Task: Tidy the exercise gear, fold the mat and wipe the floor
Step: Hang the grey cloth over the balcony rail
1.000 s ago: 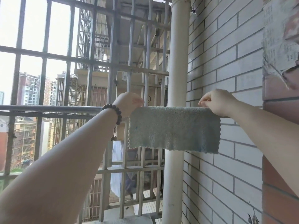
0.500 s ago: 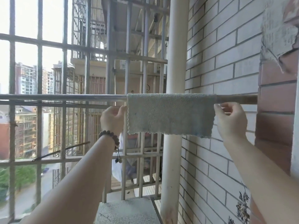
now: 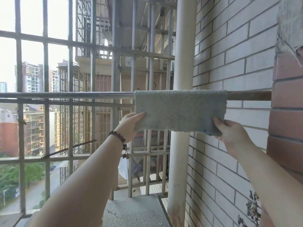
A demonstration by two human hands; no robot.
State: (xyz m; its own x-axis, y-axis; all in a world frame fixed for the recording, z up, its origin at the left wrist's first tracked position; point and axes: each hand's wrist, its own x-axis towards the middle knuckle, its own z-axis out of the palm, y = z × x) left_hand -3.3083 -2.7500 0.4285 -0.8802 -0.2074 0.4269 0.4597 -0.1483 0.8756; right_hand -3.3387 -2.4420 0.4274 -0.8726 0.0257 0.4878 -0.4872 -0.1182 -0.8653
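A grey-blue cleaning cloth (image 3: 180, 108) hangs folded over a horizontal metal rail (image 3: 82, 95) that runs from the window grille to the brick wall. My left hand (image 3: 129, 126), with a bead bracelet at the wrist, pinches the cloth's lower left corner. At the lower right corner my right hand (image 3: 231, 133) pinches the cloth's bottom edge. Both arms reach up from below the rail.
A white vertical drainpipe (image 3: 180, 153) stands behind the cloth. A grey tiled wall (image 3: 229, 63) and a red brick pillar (image 3: 288, 128) close off the right side. Metal window bars (image 3: 45, 79) fill the left. A concrete ledge (image 3: 131, 210) lies below.
The cloth went from being held up in the air to hanging over the rail. Both hands dropped from its top edge to its bottom corners.
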